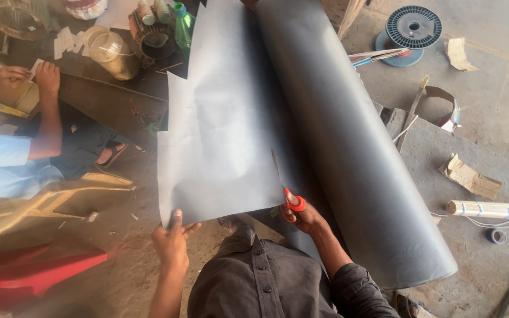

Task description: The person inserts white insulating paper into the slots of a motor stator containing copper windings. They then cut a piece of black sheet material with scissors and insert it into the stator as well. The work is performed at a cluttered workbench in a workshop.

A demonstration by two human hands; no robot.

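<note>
A big roll of grey sheet material lies across my lap, running up the middle of the head view. A loose flap unrolls from it to the left. My left hand pinches the flap's near left corner, thumb on top. My right hand grips red-handled scissors, whose blades point up into the sheet along the flap's right side, next to the roll.
Another person in a light blue shirt sits at left, hands at a dark bench with a plastic jar, a green bottle and motor parts. A wire spool, cardboard scraps and a paper-wrapped tube lie on the floor at right.
</note>
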